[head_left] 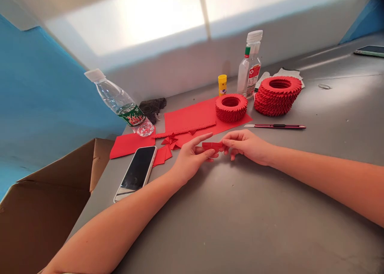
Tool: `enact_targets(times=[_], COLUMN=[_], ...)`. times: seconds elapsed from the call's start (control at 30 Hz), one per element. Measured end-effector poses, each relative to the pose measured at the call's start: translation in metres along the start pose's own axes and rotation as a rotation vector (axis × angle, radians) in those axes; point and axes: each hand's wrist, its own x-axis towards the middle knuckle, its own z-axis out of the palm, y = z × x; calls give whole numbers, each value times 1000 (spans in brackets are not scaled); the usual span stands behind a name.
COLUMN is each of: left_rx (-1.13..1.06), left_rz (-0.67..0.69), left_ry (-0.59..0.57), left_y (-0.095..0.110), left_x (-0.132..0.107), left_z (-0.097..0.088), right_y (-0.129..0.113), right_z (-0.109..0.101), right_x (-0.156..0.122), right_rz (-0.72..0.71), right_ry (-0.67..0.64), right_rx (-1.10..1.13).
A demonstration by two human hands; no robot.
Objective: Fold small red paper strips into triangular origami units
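On the grey table point(240, 230), both hands point(189, 160) pinch red paper point(212, 147) near a water bottle point(123, 104).

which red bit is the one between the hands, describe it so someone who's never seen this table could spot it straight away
On the grey tabletop, look just in front of the flat red paper sheet. There, the left hand and right hand pinch a small folded red paper piece between them. Unlike the loose red scraps and the red folded-paper rings, it is the only red piece in the hands.
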Motion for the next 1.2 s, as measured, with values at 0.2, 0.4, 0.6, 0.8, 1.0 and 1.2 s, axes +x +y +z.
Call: enact_targets(times=[0.2, 0.4, 0.6, 0.8, 1.0, 1.2], left_rx=[40, 42, 3, -44, -128, -155], left_rz=[11, 22, 9, -40, -72, -63], left_ry=[-5, -2, 32, -1, -4, 10], left_y=[-1, 0, 2, 2, -1, -1], left_x=[-2, -3, -4, -5, -4, -3], left_z=[3, 5, 5, 7, 6, 1], right_y=[0, 5, 3, 2, 4, 9], right_z=[4, 8, 10, 16, 20, 15], right_x=[-1, -1, -1, -5, -10, -10], right_rz=[12, -18, -32, -139, -322, -612], right_ry=[36, 117, 107, 224, 281, 220], right_rx=[-69, -139, -121, -367, -546, -825])
